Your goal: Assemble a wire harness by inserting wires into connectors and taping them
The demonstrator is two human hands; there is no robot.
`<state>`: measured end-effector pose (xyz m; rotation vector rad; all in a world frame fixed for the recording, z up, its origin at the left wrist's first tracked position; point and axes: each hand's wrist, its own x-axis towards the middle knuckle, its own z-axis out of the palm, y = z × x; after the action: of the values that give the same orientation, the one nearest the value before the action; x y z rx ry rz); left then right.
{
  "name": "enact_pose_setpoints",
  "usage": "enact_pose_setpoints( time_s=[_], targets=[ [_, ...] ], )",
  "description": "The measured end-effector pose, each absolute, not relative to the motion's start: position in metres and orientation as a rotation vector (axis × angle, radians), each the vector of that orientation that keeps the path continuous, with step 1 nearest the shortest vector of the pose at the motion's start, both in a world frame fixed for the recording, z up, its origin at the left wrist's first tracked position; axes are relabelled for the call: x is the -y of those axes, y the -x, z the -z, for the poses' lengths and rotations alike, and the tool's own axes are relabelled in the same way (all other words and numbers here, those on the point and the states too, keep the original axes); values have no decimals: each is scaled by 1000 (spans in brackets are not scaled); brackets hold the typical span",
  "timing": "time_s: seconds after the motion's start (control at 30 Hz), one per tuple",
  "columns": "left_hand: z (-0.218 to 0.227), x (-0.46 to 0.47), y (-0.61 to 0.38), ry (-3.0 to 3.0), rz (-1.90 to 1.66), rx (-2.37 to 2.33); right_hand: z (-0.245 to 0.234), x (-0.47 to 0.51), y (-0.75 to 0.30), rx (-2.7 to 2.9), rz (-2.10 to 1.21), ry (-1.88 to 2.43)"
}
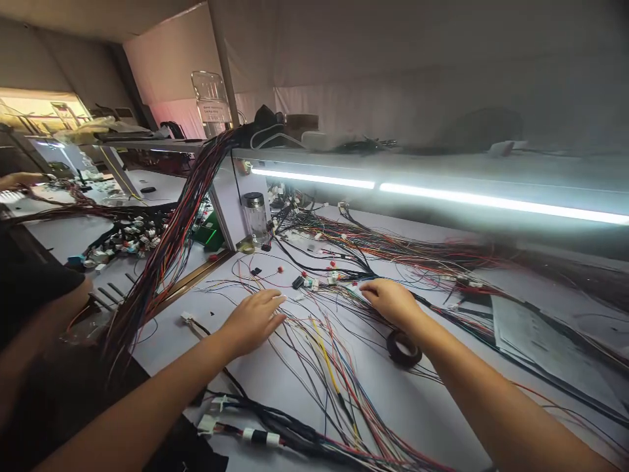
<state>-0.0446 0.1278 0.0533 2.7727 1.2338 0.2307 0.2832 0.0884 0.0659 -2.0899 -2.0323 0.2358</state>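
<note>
My left hand [254, 319] lies flat on the white bench, fingers stretched out over loose coloured wires [324, 354], holding nothing. My right hand [390, 300] rests palm down on the wire bundle a little to the right, fingers curled toward small white connectors [311, 284]; whether it grips a wire is hidden. A roll of black tape [403, 349] lies under my right wrist. A taped black harness with white connectors [255, 434] runs along the near edge.
A thick bundle of wires [170, 242] hangs from the shelf at left. A clear jar [256, 216] stands by the post. Papers [535, 337] lie at right. A light strip [442, 196] runs under the shelf. Another person's arm [44, 328] is at left.
</note>
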Motion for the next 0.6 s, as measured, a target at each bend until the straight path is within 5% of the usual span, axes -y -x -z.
enact_pose_setpoints(
  time_s=[0.3,0.6],
  targets=[
    [-40,-123,-64,-2711,-136,-893,-43,-155,-243,2153,-207,1992],
    [-30,-104,-111,-2736,-341,-925,-118,-97,-301,1640,-319,1771]
  ],
)
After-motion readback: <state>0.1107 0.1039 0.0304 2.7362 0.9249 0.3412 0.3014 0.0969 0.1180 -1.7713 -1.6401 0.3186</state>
